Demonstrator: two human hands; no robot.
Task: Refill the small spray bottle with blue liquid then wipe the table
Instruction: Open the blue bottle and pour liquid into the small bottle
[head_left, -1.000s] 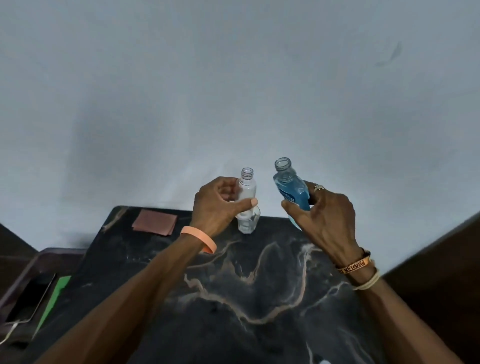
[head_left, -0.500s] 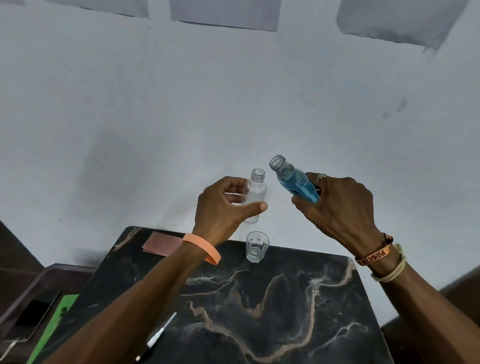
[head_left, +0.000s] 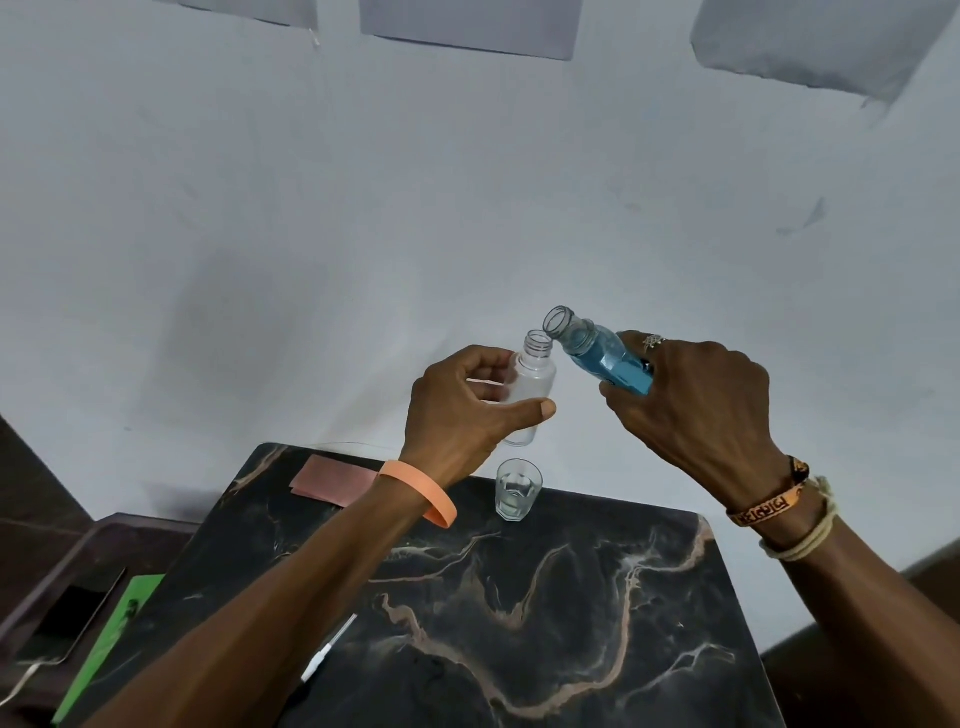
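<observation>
- Left hand (head_left: 467, 410): fingers (head_left: 483, 364) and thumb are clamped round the small clear plastic spray bottle (head_left: 532, 379), thumb across its front, fingers curled behind. The bottle is uncapped and upright, held in the air above the far edge of the black, tan-veined marble tabletop (head_left: 519, 597).
- Right hand (head_left: 696, 410): fingers (head_left: 623, 410) are wrapped round the base of a clear bottle of blue liquid (head_left: 602, 353), uncapped and tilted neck-leftward. Its open mouth lies just beside and slightly above the spray bottle's mouth; whether the rims touch cannot be told. The liquid sits in the body.
- Small clear drinking glass (head_left: 518, 488): upright on the tabletop, below the spray bottle.
- Pink cloth (head_left: 332, 478): flat at the far left corner.
- White spray pump with thin tube (head_left: 327, 649): lying beside the left forearm.
- Orange wristband (head_left: 421, 491): on the left wrist.
- Dark phone (head_left: 67, 618) and green sheet (head_left: 111, 634): on a lower surface, left of the tabletop.
</observation>
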